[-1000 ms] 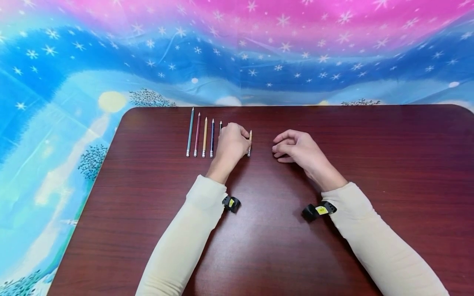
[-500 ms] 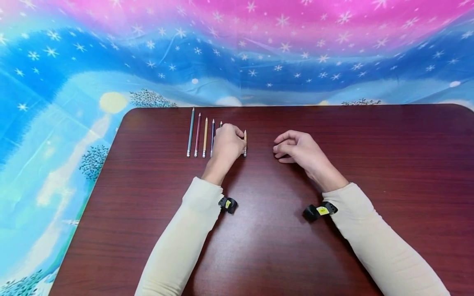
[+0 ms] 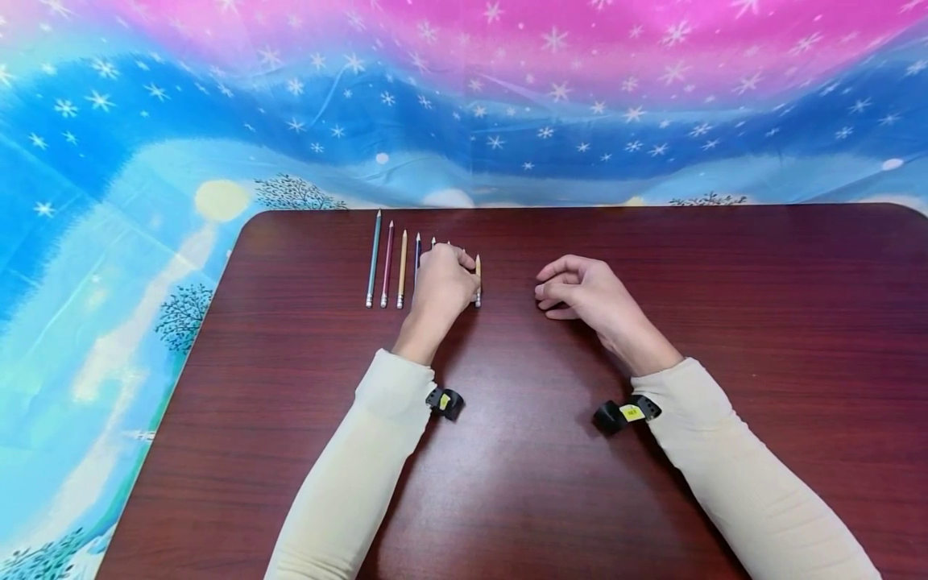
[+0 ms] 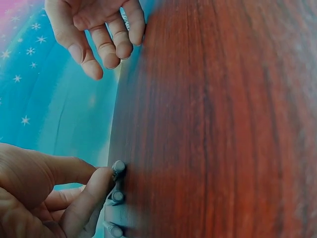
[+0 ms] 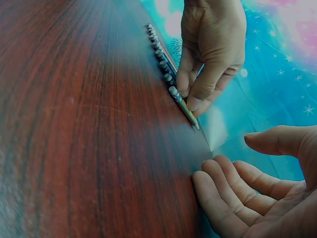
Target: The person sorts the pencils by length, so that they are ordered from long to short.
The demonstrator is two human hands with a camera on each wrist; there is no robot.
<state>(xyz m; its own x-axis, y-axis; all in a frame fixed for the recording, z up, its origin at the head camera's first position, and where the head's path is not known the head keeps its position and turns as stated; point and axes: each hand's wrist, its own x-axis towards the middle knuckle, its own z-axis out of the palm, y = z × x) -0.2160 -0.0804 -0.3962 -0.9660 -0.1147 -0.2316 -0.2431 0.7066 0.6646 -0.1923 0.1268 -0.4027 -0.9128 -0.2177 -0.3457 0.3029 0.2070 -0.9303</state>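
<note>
My left hand point(image 3: 442, 282) pinches a short yellow pencil point(image 3: 478, 282) at the right end of a row of pencils. Its eraser end point(image 4: 118, 166) shows beyond the fingertips in the left wrist view. Leftward in the row lie a teal pencil point(image 3: 373, 259), a red pencil point(image 3: 387, 264), a longer yellow pencil point(image 3: 402, 270) and a dark blue pencil point(image 3: 417, 251). The hand covers most of the others; only tips show above it. My right hand point(image 3: 587, 294) rests at the table to the right, fingers loosely bent, holding nothing.
The dark red wooden table point(image 3: 522, 483) has its far edge just behind the pencils. A snowflake-patterned cloth point(image 3: 464, 97) hangs beyond it. Black camera straps sit at both wrists, such as the right wrist camera point(image 3: 616, 414).
My left hand has slid the short yellow pencil leftward, closer to the row, mostly in the first half second. More pencil tips now show above the hand. The right hand has stayed still.
</note>
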